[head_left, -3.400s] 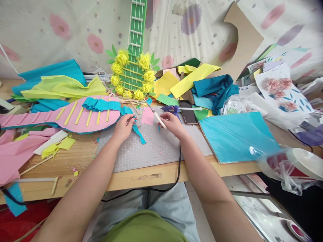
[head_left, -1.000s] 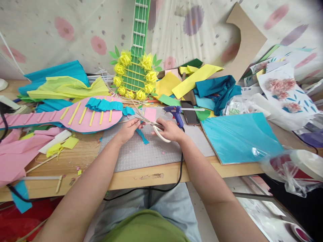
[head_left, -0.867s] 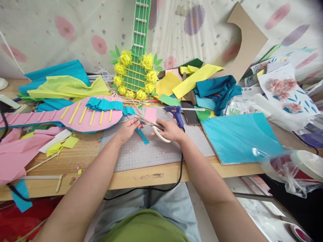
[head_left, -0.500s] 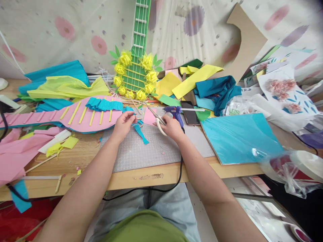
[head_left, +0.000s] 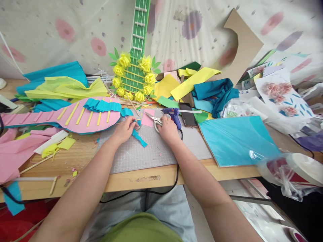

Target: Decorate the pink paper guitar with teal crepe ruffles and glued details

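My right hand (head_left: 168,128) is over the white-handled scissors (head_left: 154,119), its fingers closed round the handles. The scissors lie low on the grey cutting mat (head_left: 141,159), their blades pointing left over a pink paper square (head_left: 147,117). My left hand (head_left: 124,130) is closed with its fingertips pressed together; what they hold is hidden. Beside them, a blue crepe paper strip (head_left: 140,138) lies on the mat. A blue glue gun (head_left: 174,115) with a white glue stick is just beyond my right hand. Left of my left hand is a pink guitar shape (head_left: 75,116) with yellow strips and blue ruffled paper.
A green paper guitar (head_left: 137,64) with yellow flowers stands at the back. Right of the glue gun lies a phone (head_left: 188,116), then a blue board (head_left: 239,141). A black cable (head_left: 176,174) hangs over the table edge. Yellow paper (head_left: 195,82) and paper scraps lie around.
My right hand has lowered the scissors towards the mat, and their blades now point more to the left. My left hand has shifted slightly and stays closed.
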`<state>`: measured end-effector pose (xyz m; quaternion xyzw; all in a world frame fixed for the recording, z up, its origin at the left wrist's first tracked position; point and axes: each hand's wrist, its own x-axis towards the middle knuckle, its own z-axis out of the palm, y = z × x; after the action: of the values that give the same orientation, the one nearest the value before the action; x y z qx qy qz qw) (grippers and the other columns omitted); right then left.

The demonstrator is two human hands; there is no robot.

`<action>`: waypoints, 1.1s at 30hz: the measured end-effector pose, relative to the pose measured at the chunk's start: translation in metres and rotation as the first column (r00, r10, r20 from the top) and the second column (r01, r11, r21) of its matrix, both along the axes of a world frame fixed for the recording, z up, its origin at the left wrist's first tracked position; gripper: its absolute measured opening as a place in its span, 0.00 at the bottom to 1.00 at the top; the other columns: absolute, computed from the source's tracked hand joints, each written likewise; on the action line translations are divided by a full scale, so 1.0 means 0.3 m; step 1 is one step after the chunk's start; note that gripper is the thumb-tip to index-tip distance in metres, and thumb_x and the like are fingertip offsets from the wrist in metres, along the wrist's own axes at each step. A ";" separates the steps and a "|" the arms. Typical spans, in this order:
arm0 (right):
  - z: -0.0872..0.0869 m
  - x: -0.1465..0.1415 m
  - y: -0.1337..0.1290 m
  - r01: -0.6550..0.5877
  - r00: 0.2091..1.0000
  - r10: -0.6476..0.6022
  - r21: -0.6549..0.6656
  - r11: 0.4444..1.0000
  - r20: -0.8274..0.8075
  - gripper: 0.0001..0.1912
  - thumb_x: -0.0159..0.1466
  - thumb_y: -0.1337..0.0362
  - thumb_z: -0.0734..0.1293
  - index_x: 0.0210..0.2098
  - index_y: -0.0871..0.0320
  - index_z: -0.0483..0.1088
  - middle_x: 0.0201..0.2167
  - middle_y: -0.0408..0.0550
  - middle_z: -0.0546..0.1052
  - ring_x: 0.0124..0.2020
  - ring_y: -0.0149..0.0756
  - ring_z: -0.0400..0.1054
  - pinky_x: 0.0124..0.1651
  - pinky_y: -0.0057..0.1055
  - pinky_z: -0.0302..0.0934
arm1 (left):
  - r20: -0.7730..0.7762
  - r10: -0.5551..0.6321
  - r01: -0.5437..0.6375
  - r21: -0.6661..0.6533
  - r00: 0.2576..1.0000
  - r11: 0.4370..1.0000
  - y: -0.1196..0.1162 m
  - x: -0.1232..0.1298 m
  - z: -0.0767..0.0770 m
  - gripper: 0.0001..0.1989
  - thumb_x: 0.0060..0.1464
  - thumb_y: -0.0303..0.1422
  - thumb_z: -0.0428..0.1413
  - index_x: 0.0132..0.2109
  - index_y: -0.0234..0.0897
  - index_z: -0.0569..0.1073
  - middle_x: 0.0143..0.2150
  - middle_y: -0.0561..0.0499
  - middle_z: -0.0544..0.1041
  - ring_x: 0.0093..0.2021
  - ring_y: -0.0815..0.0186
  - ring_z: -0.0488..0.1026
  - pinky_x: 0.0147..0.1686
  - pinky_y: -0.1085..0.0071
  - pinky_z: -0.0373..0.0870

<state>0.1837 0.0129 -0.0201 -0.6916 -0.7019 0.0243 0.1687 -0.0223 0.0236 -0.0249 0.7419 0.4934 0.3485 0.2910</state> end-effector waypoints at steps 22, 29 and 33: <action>-0.007 -0.068 -0.029 -0.400 0.908 0.418 0.225 0.889 -0.039 0.08 0.61 0.64 0.60 0.37 0.58 0.69 0.37 0.50 0.71 0.41 0.40 0.59 0.45 0.35 0.55 | -0.249 -0.107 0.142 0.130 0.963 0.981 0.024 -0.058 -0.006 0.12 0.47 0.27 0.51 0.36 0.42 0.77 0.38 0.50 0.74 0.42 0.63 0.68 0.45 0.66 0.64; -0.002 -0.055 -0.025 -0.367 0.924 0.379 0.170 0.915 -0.045 0.09 0.60 0.66 0.60 0.37 0.59 0.69 0.37 0.50 0.72 0.41 0.39 0.61 0.44 0.34 0.54 | -0.245 0.049 -0.028 0.089 0.968 0.996 0.021 -0.053 -0.006 0.18 0.42 0.21 0.46 0.38 0.37 0.74 0.37 0.48 0.75 0.38 0.62 0.70 0.41 0.65 0.66; 0.002 -0.067 -0.021 -0.406 0.909 0.415 0.155 0.901 -0.030 0.11 0.62 0.66 0.57 0.38 0.58 0.71 0.37 0.50 0.72 0.41 0.39 0.61 0.45 0.34 0.53 | -0.058 0.171 -0.168 0.061 0.983 0.984 0.025 -0.039 -0.001 0.15 0.46 0.23 0.45 0.41 0.36 0.71 0.38 0.48 0.75 0.37 0.65 0.71 0.39 0.67 0.67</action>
<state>0.1637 0.0065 -0.0195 -0.5130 -0.8261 0.0296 0.2314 -0.0339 0.0310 -0.0251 0.7157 0.5538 0.3620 0.2235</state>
